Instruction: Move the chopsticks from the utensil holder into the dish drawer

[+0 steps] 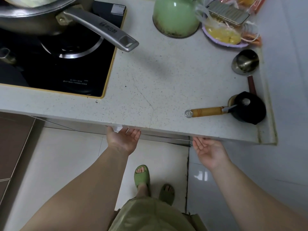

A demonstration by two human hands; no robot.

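Both palms up, fingers spread and empty: left hand (124, 139) and right hand (208, 148) reaching under the front edge of the tabletop (166, 80), fingertips hidden beneath it, so grip on the drawer (165, 139) impossible to tell. No chopsticks or holder anywhere in view. Judged step: opening the drawer. Best done by hooking fingers evenly on both sides, pulling straight back, level, and stepping clear of the slippered feet (141, 175) below.

A speckled white countertop (158, 84) carries a black cooktop (66, 67); right of it, a green kettle (175, 19), steel ladle (245, 64), and wooden-handled black ladle (248, 108).
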